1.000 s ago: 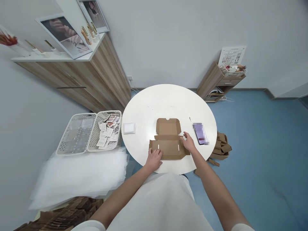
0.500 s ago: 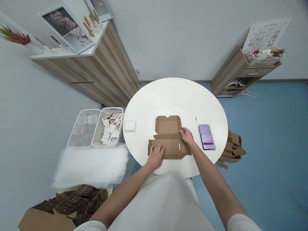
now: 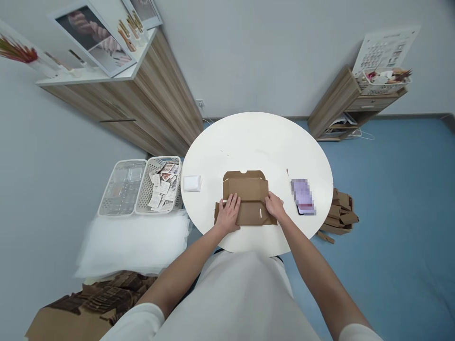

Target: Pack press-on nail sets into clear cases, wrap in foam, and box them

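While open, cardboard (image 3: 249, 213) against both hands (image 3: 228, 216) (image 3: 274, 205)

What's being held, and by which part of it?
The cardboard: the right hand appears to grip its right edge near the fold; the left hand lies on it.

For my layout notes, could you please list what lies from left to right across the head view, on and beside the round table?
Basket of clear plastic items, basket of printed cards, white packet, cardboard box blank, phone, heap of cardboard.
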